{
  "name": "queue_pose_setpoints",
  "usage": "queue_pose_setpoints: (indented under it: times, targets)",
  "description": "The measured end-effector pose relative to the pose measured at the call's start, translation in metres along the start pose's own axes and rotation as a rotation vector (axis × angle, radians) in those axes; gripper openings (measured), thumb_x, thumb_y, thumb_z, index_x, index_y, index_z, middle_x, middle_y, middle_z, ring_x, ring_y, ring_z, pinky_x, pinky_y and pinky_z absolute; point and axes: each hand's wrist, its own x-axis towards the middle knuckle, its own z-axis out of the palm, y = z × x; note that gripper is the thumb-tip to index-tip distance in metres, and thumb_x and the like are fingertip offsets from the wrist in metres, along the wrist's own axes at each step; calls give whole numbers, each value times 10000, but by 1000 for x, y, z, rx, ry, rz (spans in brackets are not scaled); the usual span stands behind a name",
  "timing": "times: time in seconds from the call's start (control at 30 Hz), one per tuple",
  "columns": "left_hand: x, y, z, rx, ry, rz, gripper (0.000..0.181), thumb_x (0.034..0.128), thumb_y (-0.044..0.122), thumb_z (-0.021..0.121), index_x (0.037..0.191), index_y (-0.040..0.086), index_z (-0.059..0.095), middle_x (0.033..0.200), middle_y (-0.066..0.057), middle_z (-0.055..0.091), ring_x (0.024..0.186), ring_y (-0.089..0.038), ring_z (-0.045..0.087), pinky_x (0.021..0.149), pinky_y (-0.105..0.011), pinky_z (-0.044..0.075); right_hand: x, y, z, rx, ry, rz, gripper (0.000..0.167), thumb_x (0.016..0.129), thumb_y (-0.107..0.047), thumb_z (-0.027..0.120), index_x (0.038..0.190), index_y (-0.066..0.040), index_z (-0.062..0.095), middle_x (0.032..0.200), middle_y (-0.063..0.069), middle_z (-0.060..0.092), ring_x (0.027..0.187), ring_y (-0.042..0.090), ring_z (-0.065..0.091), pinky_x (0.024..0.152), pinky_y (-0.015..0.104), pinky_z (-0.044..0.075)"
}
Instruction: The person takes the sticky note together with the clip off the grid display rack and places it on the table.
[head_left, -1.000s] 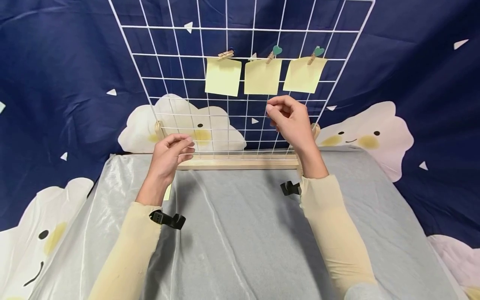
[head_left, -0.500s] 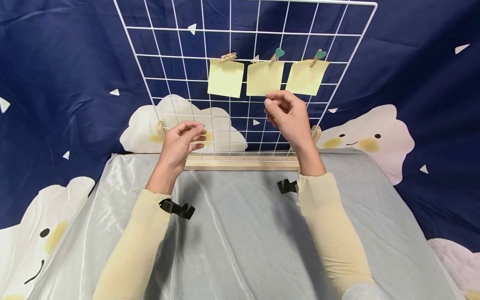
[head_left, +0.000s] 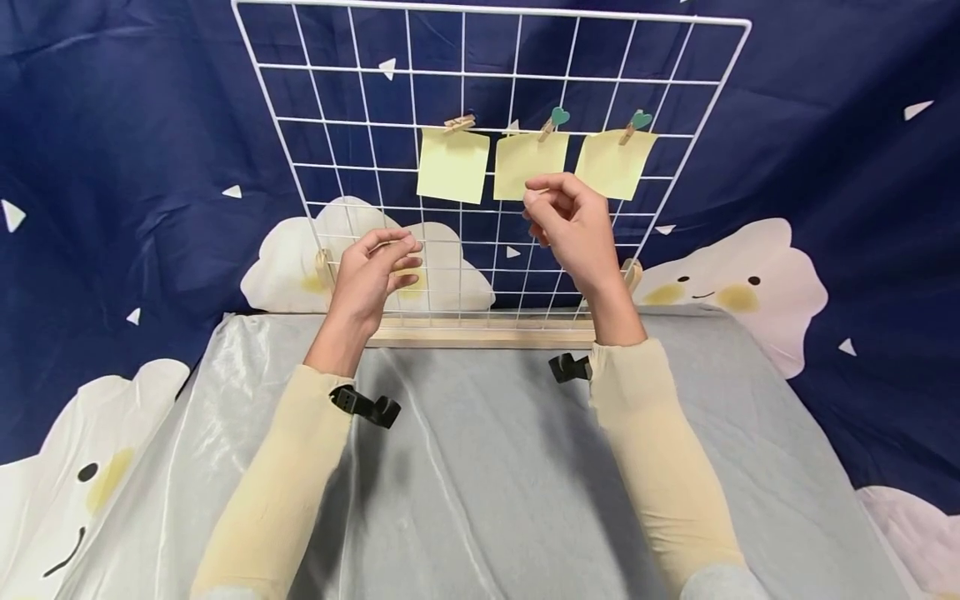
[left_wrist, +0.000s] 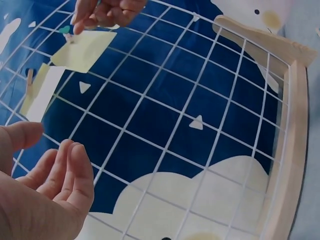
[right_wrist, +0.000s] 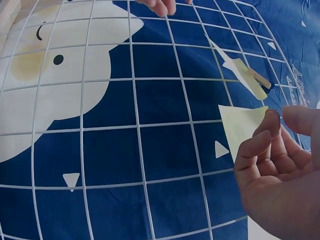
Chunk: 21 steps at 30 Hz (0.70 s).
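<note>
Left grip [head_left: 372, 271] and right grip [head_left: 573, 221] are seen released at 8 and 5 o'clock from the middle note [head_left: 523, 158], best touched lightly, its clip [head_left: 547, 132] undisturbed.

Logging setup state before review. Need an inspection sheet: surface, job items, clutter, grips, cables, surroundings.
Surface: grey cloth, creased.
Job's things: white wire grid on a wooden base; left note, middle note and right note, all yellow, hang from it by left clip, middle clip and right clip; the latter two bear green hearts.
Clutter: nothing seen; sleeves hide part of the cloth.
Grips: left grip, a bare hand, relaxed, nothing seen held; right grip, also bare, fingers loosely curled before the middle note, contact unclear.
Cables: nothing seen; black wrist devices show no lead.
Surroundings: navy backdrop with white clouds and triangles.
</note>
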Motion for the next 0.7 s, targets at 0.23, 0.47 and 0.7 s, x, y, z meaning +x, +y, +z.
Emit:
queue_pose_setpoints:
  times: [0.23,0.47,0.7]
  targets:
    - [9,9,10,-62,5,19,174,959,92,695,1111,40,629,1008,-83,682,847,-188,666,693,-244,581,10,-3,6,3,-16,0,237,987,-122,656,1164,36,664,822,109,657,647,211,569,582,250,494]
    - [13,15,17,-64,-1,19,187,961,91,695,1125,27,631,1004,-83,682,823,-173,668,674,-236,580,16,-9,10,15,-28,-7,230,989,-115,652,1166,31,660,815,91,656,643,220,562,573,261,491]
    - [16,18,20,-74,9,36,177,960,96,697,1112,48,619,1057,-124,677,843,-198,669,683,-245,580,24,-15,16,54,-48,-1,211,984,-85,652,1155,40,650,791,101,653,607,213,540,556,259,474]
